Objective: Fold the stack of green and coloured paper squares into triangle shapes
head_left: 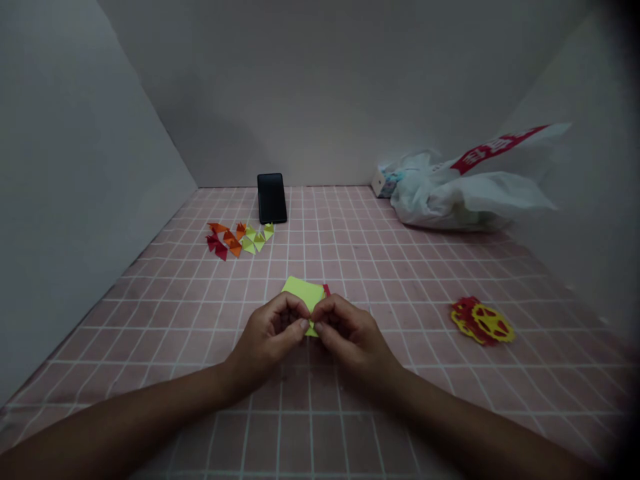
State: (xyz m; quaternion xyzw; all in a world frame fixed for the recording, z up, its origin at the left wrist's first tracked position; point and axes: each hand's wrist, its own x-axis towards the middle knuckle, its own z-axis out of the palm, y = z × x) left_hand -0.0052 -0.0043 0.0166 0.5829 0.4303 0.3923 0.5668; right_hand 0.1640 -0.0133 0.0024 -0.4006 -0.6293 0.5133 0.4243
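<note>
Near the middle of the table, my left hand (273, 337) and my right hand (353, 337) meet, thumbs and forefingers pinching a small piece of folded yellow-green paper (311, 329). My fingers cover most of it, so its shape is unclear. Just beyond lies a flat yellow-green paper square (303, 289), partly hidden behind my hands. A bit of red paper (327, 290) sticks out at its right side. Farther back on the left are several small folded paper pieces: red (218, 248), orange (232, 243) and pale yellow (256, 240).
A black phone (272, 199) leans upright behind the folded pieces. Red and yellow gear-like cutouts (493, 324) are piled at the right. At the back right sits a white plastic bag (440, 200) beside a small box (384, 184). Pale walls enclose the pink checked tablecloth (370, 257).
</note>
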